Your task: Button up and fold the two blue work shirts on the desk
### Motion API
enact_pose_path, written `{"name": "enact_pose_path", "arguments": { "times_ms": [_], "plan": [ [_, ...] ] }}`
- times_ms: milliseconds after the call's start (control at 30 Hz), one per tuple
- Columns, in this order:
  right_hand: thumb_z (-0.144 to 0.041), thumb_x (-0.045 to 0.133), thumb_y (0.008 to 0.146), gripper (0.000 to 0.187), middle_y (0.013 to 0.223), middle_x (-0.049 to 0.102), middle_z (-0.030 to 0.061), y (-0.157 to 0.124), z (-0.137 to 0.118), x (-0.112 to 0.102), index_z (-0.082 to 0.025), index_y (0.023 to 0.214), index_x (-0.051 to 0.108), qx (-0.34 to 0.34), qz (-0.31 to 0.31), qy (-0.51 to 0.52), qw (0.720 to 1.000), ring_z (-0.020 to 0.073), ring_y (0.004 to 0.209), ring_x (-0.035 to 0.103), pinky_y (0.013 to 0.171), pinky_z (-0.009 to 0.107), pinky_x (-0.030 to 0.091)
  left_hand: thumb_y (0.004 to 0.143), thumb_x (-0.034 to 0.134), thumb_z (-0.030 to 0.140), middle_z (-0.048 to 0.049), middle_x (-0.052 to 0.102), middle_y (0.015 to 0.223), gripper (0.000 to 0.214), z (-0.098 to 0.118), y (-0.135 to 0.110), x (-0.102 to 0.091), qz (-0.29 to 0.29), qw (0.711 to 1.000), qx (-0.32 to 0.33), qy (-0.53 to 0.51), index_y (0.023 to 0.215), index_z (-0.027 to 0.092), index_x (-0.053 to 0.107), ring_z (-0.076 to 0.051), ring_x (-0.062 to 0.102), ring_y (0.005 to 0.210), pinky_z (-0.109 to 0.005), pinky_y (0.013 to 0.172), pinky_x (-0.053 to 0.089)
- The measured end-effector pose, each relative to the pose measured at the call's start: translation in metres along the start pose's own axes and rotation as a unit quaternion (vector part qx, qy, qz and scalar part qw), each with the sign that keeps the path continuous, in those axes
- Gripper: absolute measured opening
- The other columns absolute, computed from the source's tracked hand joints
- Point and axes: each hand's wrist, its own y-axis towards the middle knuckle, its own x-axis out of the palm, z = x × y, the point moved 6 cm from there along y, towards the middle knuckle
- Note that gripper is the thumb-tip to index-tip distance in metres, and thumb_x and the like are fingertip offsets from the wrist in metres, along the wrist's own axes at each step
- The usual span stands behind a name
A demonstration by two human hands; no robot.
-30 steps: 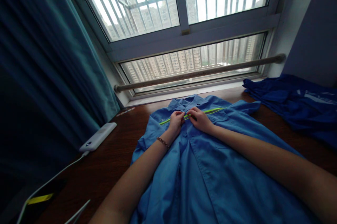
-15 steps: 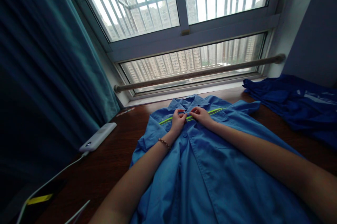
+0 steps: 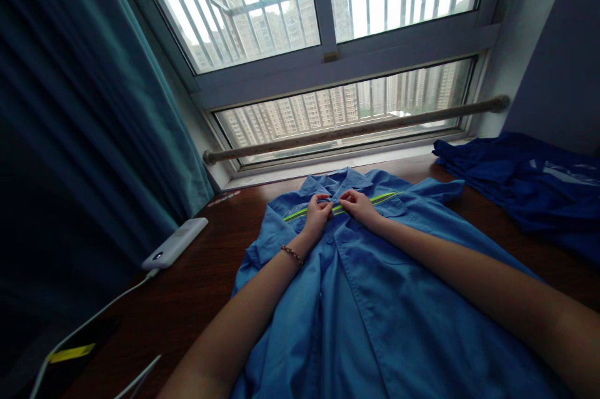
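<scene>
A light blue work shirt (image 3: 347,299) with a yellow-green reflective stripe (image 3: 384,197) lies front up, its collar (image 3: 356,180) toward the window. At the stripe, my left hand (image 3: 319,214) pinches the shirt's front placket, with a beaded bracelet on that wrist. Close beside it, my right hand (image 3: 357,206) pinches the facing edge of the same placket. The fingertips of both hands nearly meet, and whatever small part lies between them is hidden. Below the hands a button (image 3: 329,241) shows on the placket, and the lower front hangs unfastened.
A dark blue garment (image 3: 529,186) lies crumpled at the right. On the brown wooden surface (image 3: 220,249) at the left rests a white power bank (image 3: 175,244) with a white cable (image 3: 103,311). Behind are a metal rail (image 3: 356,130), a barred window and a teal curtain (image 3: 154,136).
Almost nothing differs. Both hands stay at the placket, and the right fingertips have shifted very slightly to the right.
</scene>
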Motion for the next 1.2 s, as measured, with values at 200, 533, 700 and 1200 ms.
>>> {"name": "enact_pose_path", "arguments": {
  "times_ms": [200, 533, 700, 1200],
  "plan": [
    [-0.027, 0.057, 0.071, 0.012, 0.060, 0.059, -0.0002, 0.000, 0.002, -0.001, -0.016, 0.074, 0.061, 0.004, 0.009, -0.004, 1.000, 0.0133, 0.057, 0.054, 0.054, 0.023, 0.042, 0.064, 0.065, 0.025, 0.0029, 0.054, 0.060, 0.035, 0.000, 0.000, 0.000, 0.004, 1.000, -0.009, -0.005, 0.092, 0.017, 0.045, -0.008, 0.049, 0.047, -0.017, 0.045, 0.039],
    [-0.029, 0.057, 0.072, 0.014, 0.062, 0.060, 0.0011, 0.002, 0.007, -0.001, -0.016, 0.070, 0.062, 0.002, 0.012, -0.001, 1.000, 0.0140, 0.058, 0.056, 0.054, 0.023, 0.042, 0.064, 0.068, 0.031, 0.0025, 0.054, 0.062, 0.039, -0.001, -0.002, 0.002, -0.013, 1.000, -0.023, -0.015, 0.093, 0.016, 0.047, -0.009, 0.052, 0.052, -0.018, 0.048, 0.042],
    [-0.033, 0.059, 0.071, 0.017, 0.062, 0.061, 0.0017, 0.002, 0.008, 0.000, -0.016, 0.070, 0.063, 0.000, 0.007, 0.000, 1.000, 0.0139, 0.058, 0.056, 0.053, 0.023, 0.041, 0.057, 0.073, 0.028, 0.0046, 0.051, 0.060, 0.046, 0.001, -0.003, 0.004, -0.026, 0.999, -0.023, -0.033, 0.092, 0.016, 0.046, -0.009, 0.051, 0.051, -0.019, 0.049, 0.043],
    [-0.028, 0.060, 0.070, 0.014, 0.065, 0.063, 0.0021, 0.002, 0.007, 0.000, -0.015, 0.074, 0.065, 0.009, -0.007, 0.009, 1.000, 0.0139, 0.060, 0.057, 0.053, 0.022, 0.042, 0.053, 0.071, 0.018, 0.0057, 0.050, 0.058, 0.047, 0.002, -0.003, 0.004, -0.030, 0.998, -0.025, -0.043, 0.091, 0.017, 0.045, -0.009, 0.050, 0.048, -0.018, 0.047, 0.038]
  ]
}}
